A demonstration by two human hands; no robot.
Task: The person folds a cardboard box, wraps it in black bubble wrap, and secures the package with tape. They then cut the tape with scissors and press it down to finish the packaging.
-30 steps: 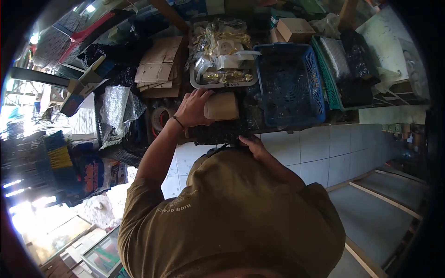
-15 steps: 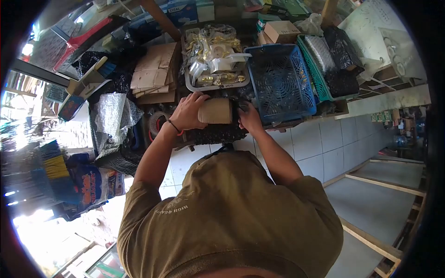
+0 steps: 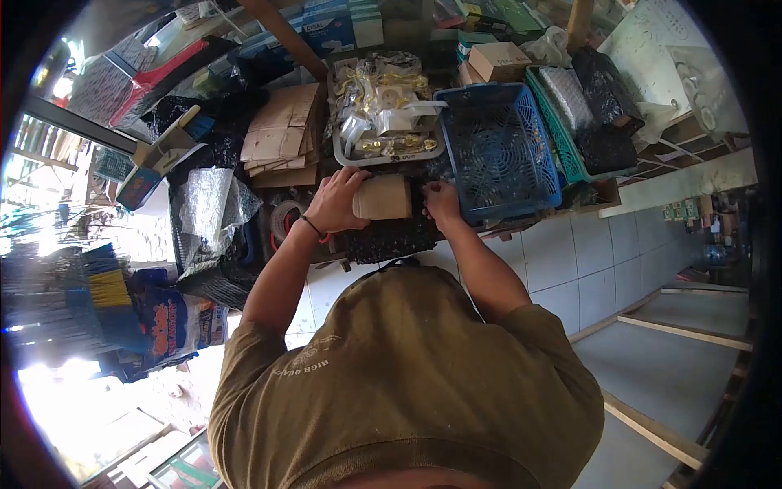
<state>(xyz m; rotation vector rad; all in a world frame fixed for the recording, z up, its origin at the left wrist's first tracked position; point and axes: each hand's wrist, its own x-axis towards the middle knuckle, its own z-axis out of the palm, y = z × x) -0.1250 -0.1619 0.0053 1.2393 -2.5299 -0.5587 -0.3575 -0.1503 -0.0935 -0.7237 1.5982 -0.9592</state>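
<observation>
A small brown cardboard box (image 3: 384,198) lies at the table's near edge, over black bubble wrap (image 3: 389,244). My left hand (image 3: 338,200) grips its left end, the thumb along the near side and the fingers at the far side. Just right of the box, apart from it, is my right hand (image 3: 441,200), its fingers curled together near the blue basket (image 3: 556,196); what they hold, if anything, is too small and dark to make out. Beyond the box stands a white tray (image 3: 393,160) of gold-coloured metal parts in clear plastic.
Folded cardboard (image 3: 278,138) is stacked left of the tray. A tape roll (image 3: 285,218) lies by my left wrist. A green basket (image 3: 562,134) with wrapped packages stands at the right. Bubble wrap (image 3: 205,204) and brushes (image 3: 90,285) are at the left.
My right hand has drawn slightly away from the box's right end, and the dark item seen there earlier no longer shows. My left hand keeps its grip. The whole view has shifted a little.
</observation>
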